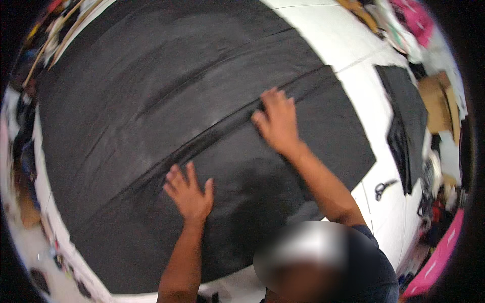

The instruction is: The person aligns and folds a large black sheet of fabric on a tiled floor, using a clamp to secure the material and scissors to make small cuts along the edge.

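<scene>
Apparently black fabric (151,101) lies flat under both hands' fingers (177,179).

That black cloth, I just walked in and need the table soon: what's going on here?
A person has a large black cloth spread over a white table. Both hands lie flat on it: the left hand near its middle, the right hand by a long crease. Scissors and a smaller dark piece lie off to the right.

A white table (348,45) carries a pair of scissors (384,189) near its right side and a narrow strip of dark cloth (406,121) further right. Beyond that strip lie brown cardboard pieces (438,101). A bright pink cloth (418,17) sits at the upper right, and a pink band (438,262) curves at the lower right.
</scene>
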